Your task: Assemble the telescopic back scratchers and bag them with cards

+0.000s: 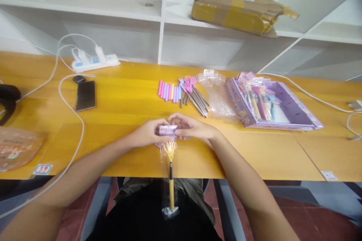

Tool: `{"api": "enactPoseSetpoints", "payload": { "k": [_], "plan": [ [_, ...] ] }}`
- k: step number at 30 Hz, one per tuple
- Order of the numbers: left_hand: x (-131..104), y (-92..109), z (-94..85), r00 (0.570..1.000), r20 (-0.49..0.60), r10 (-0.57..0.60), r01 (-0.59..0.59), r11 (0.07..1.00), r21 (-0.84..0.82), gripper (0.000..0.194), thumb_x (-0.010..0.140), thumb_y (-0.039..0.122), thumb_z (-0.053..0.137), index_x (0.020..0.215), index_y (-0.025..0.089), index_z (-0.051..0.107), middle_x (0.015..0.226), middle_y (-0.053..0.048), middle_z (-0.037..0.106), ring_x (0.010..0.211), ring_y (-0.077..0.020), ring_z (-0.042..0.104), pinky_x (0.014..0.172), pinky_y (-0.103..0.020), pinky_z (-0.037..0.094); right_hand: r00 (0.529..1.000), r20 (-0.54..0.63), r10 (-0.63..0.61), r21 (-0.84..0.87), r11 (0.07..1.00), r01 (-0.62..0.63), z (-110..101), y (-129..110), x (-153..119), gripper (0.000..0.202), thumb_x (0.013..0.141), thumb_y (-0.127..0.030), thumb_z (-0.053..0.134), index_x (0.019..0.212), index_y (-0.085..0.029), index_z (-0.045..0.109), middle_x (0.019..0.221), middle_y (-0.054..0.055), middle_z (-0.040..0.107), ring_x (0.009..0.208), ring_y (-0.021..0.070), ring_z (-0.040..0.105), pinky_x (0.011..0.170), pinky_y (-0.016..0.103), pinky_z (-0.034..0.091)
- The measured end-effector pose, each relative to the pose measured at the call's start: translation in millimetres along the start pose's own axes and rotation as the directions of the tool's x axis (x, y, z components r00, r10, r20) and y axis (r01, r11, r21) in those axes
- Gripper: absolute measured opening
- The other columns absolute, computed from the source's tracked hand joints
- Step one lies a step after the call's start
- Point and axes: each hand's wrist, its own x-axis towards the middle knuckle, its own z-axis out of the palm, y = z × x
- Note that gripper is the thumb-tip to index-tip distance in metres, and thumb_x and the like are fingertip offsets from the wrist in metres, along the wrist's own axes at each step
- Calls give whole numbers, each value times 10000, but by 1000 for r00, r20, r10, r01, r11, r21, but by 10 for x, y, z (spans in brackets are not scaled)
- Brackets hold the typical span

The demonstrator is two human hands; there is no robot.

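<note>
The scratcher (171, 188) at lower centre is yellow and black. The tray (239, 103) at right is purple with yellowish patterning.

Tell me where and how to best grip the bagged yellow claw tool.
Probably pinch the bagged tool across its straight yellow handle, coming from the lap side: that slim part juts past the table edge, clear of the left hand and right hand, which hold purple packaging beside the fanned claw.

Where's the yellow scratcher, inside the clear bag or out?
Inside: the clear bag shows along both sides of the yellow scratcher and crinkles beyond its handle.
</note>
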Motion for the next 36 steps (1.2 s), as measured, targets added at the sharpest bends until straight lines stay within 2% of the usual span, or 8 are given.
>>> {"api": "enactPoseSetpoints", "payload": {
  "k": [10,15,22,26,28,31,34,36],
  "plan": [
    [168,-23,-245,847,-529,-57,-235,852,-468,388,723,302,945,1019,143,751,937,-42,738,785,-132,643,686,-251,491,949,262,173,-20,984,-174,18,-16,47,342,862,-392,899,1026,-147,726,1003,26,740,832,98,668,723,214,532],
    [209,-73,-241,796,-602,-68,-330,785,-525,401,687,268,969,1007,147,759,961,-31,755,821,-129,663,745,-254,520,961,193,198,-15,980,-199,59,-35,71,389,875,-420,877,1115,-149,734,1001,35,776,715,92,650,545,183,487],
    [241,-78,-236,769,-632,-94,-377,732,-568,331,767,261,901,1037,155,743,1011,-54,784,831,-144,706,716,-244,539,981,178,74,45,996,-83,105,-4,123,526,846,-474,895,1215,-124,760,1119,101,812,1015,188,749,879,276,590],
    [233,-46,-297,814,-569,-120,-369,651,-664,195,893,344,676,950,159,698,853,-60,768,703,-164,706,659,-275,554,988,-153,4,-85,996,-17,-95,-67,74,439,861,-537,853,1057,-148,795,974,55,810,883,191,728,845,312,581],
    [216,-34,-308,836,-539,-106,-348,656,-669,191,881,333,620,938,159,674,772,-53,742,650,-169,694,618,-273,535,885,-444,-138,-225,974,39,-295,-185,-17,390,888,-544,809,1033,-182,800,997,45,805,931,211,722,905,346,568],
    [191,-35,-280,862,-502,-70,-321,690,-649,186,829,308,627,954,170,636,720,-26,710,595,-164,669,553,-255,485,584,-718,-379,-515,853,-79,-746,-418,-332,345,949,-469,712,1163,-206,781,1070,61,792,1011,240,707,976,392,539],
    [179,-49,-230,884,-466,-43,-295,722,-626,226,789,312,652,966,177,611,723,-13,704,575,-156,655,537,-253,470,224,-793,-566,-590,623,-514,-1313,-557,-912,461,1000,-341,566,1424,-181,644,1120,122,774,1016,268,689,949,428,523],
    [177,-59,-204,897,-442,-31,-275,742,-611,249,777,325,665,969,182,599,723,-6,700,563,-152,649,530,-254,463,110,-809,-577,-397,399,-827,-1640,-520,-1353,510,1046,-272,390,1500,-127,570,1184,204,744,1082,305,665,947,459,504]
  ]
}}
